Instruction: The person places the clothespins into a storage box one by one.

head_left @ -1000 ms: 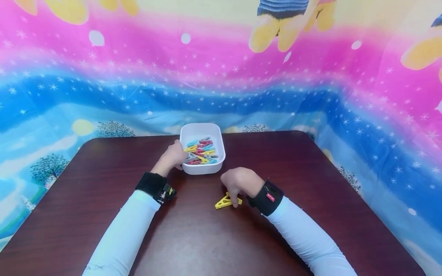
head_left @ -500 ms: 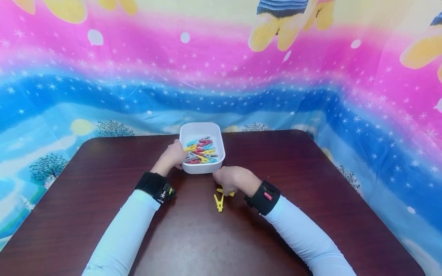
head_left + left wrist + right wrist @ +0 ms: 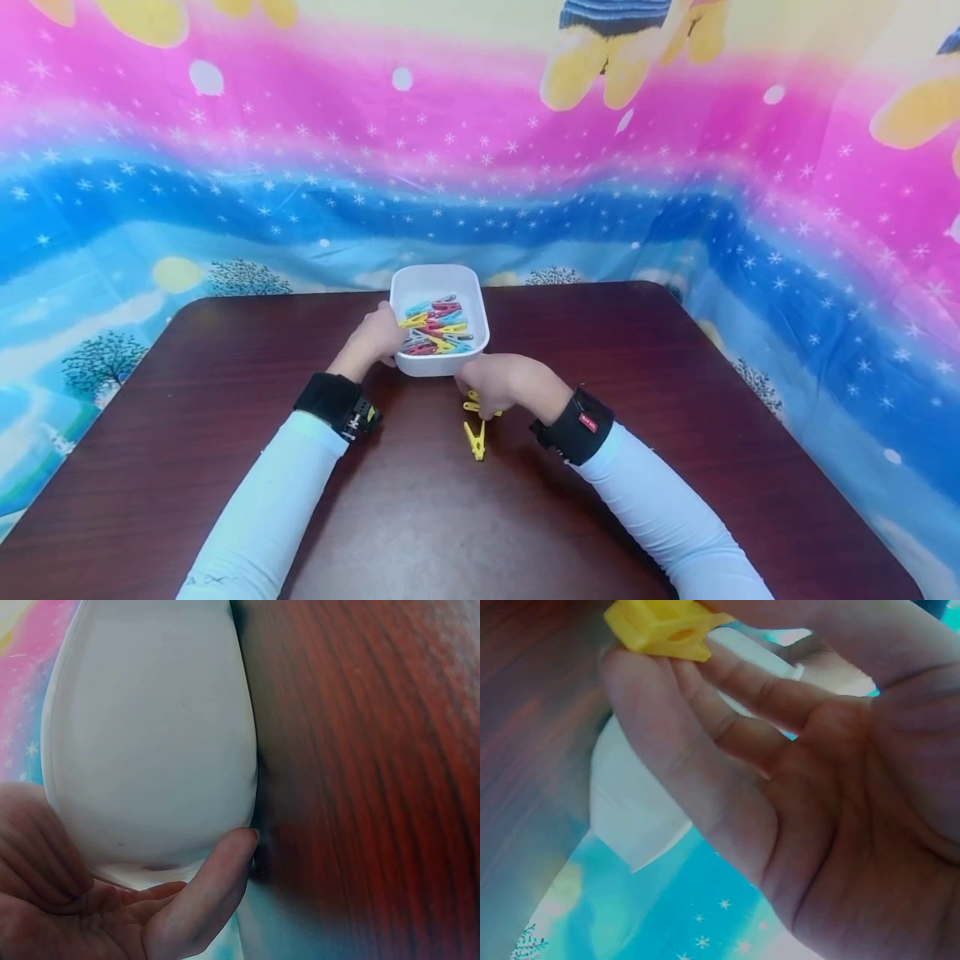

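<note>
My left hand (image 3: 377, 335) grips the left side of a white plastic box (image 3: 484, 337). In the left wrist view its thumb lies by the rim and a finger (image 3: 217, 881) reaches along the outer wall to the lower edge. Several clothespins (image 3: 442, 327) in yellow, red, blue and grey lie inside the box. Just in front of the box, my right hand (image 3: 510, 385) pinches a yellow clothespin (image 3: 664, 630) at its fingertips, low over the table. A second yellow clothespin (image 3: 476, 442) lies on the table nearer to me, its two arms pointing toward the box.
The dark reddish-brown table (image 3: 420, 517) has its far edge close behind the box. A printed fabric backdrop (image 3: 300, 183) hangs behind and along both sides. Black wrist straps (image 3: 579, 427) sit over white sleeves.
My right hand has moved slightly left and away from me, toward the box, with one yellow clothespin. The other clothespin now lies apart from it, turned. The left hand holds still.
</note>
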The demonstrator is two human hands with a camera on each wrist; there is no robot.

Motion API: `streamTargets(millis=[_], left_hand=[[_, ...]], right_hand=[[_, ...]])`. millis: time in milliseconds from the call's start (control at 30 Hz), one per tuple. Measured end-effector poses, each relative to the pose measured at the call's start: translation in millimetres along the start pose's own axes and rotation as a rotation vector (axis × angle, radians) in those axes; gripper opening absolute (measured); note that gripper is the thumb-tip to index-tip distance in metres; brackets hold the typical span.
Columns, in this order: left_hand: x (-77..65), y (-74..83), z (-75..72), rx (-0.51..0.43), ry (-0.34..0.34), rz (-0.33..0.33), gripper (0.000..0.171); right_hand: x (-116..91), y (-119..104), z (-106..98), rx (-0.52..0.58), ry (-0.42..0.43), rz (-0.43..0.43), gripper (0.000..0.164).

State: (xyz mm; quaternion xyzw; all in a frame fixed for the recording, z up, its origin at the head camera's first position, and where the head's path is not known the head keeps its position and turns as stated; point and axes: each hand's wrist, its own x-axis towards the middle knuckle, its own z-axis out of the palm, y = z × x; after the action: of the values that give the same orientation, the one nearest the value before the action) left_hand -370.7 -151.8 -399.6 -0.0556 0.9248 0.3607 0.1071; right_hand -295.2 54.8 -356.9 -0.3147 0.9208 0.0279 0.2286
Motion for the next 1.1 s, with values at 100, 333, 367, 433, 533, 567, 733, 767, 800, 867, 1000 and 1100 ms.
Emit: streamTargets(millis=[100,333,367,433,533,567,733,767,800,867,1000,1100], left_hand=[[1.0,0.1,0.0,0.005,0.004,0.001,0.065],[2.2,-0.1,2.2,0.015,0.005,0.009,0.063],[2.2,0.0,2.1,0.016,0.004,0.008,0.064],[2.2,-0.1,1.3,0.016,0.004,0.003,0.065],[1.8,0.1,-0.2,0.007,0.005,-0.007,0.066],[1.7,0.3,-0.5,0.002,0.004,-0.010,0.067],[0.9,2.2,-0.4,-0.004,0.011,-0.026,0.070],[0.6,2.8,0.0,-0.004,0.012,-0.028,0.070],[0.3,3.1,0.3,-0.003,0.011,-0.028,0.071],[-0.5,3.8,0.8,-0.004,0.013,-0.025,0.071],[-1.1,3.3,0.8,-0.002,0.011,-0.026,0.070],[-0.8,2.7,-0.3,0.000,0.013,-0.020,0.070]], right_hand=[[-2.9,-2.9,-5.1,0.009,0.011,-0.092,0.034],[-4.1,0.6,-38.0,0.122,0.047,-0.290,0.038],[-1.2,4.0,-46.3,0.134,0.069,-0.296,0.039],[6.5,12.9,-63.3,0.172,0.133,-0.272,0.041],[21.9,28.8,-84.5,0.306,0.244,-0.175,0.039],[27.2,34.0,-89.0,0.365,0.290,-0.134,0.038],[54.3,54.3,-89.2,0.553,0.534,0.028,0.041],[60.2,57.2,-85.6,0.553,0.570,0.055,0.040],[66.4,59.5,-81.5,0.548,0.597,0.075,0.041],[78.9,63.2,-73.2,0.512,0.631,0.106,0.041],[97.7,66.1,-61.0,0.402,0.605,0.102,0.043],[105.2,65.9,-58.2,0.319,0.576,0.074,0.042]])
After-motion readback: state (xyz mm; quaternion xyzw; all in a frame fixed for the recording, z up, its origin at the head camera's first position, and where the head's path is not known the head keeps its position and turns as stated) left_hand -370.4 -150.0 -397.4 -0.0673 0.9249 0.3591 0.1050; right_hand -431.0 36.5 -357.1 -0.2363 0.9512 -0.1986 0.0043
